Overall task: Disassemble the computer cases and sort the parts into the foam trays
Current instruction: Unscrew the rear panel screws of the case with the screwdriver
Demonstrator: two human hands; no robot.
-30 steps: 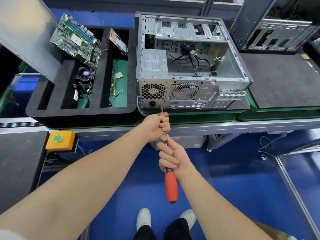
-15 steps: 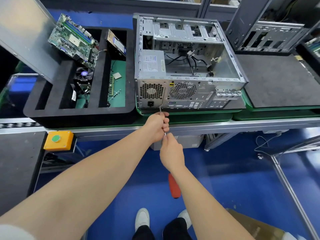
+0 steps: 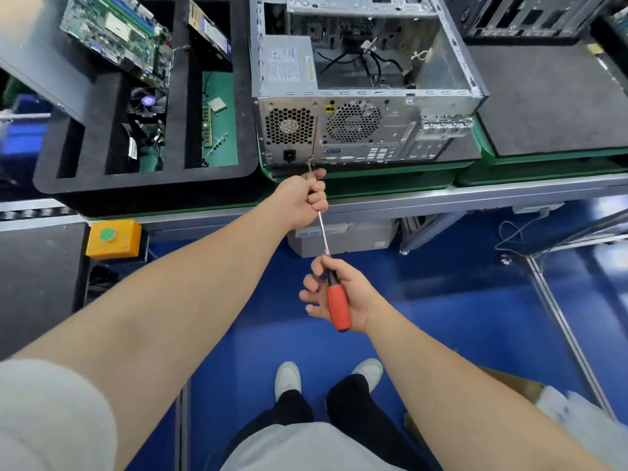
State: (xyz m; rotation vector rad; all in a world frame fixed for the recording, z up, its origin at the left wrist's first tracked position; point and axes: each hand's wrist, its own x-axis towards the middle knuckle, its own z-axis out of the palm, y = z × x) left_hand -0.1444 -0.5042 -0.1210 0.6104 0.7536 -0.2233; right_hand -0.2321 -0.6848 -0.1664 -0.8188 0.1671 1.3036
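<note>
Computer case [image 3: 367, 130] sits open at twelve o'clock on the bench, with the foam tray [image 3: 146, 185] at ten o'clock. Within the last second the right hand [image 3: 339, 294] has slid down the screwdriver [image 3: 323, 232] from shaft to red handle, fingers loosened, thumb and forefinger pinching the collar. The left hand [image 3: 302, 198] stays curled round the shaft near the tip at the rear panel. This is probably a re-grip for another turn.

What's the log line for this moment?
left hand grips screwdriver shaft | right hand holds its red handle | tip at computer case rear panel
</note>
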